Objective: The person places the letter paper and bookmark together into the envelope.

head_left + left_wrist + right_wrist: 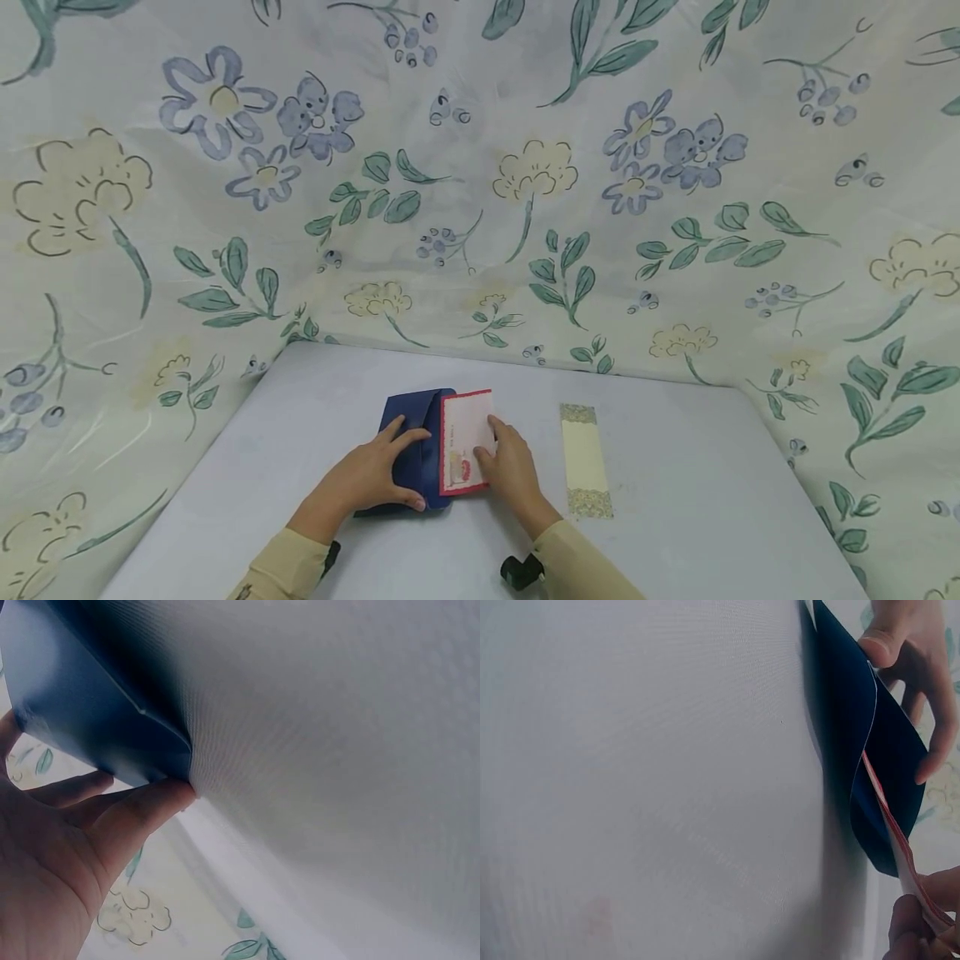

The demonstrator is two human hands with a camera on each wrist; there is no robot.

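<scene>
Pinching the white, red-bordered card [467, 442] at its right edge, the right hand [513, 467] sits just right of centre in the lower half of the head view. The left hand [367, 473], fingers spread, presses on the dark blue envelope [411, 467] immediately left of the card. From above, the card overlaps the envelope's right side, well away from the left palm and directly against the right thumb.

The right wrist view adds what the head view flattens: toward the right of the frame the envelope gapes, and the card, seen edge-on, runs from the pinching fingers at lower right up between its blue layers. How far in it reaches is hidden. The left wrist view, upper left, shows the envelope's underside edge meeting the left fingertips, with the white table [697, 475] blurred across the right.

Only the head view takes in the pale strip [585, 458] with speckled ends, right of the right hand. The card's lettering is too small to read, and both sleeves [288, 567] are cut off at the bottom.
</scene>
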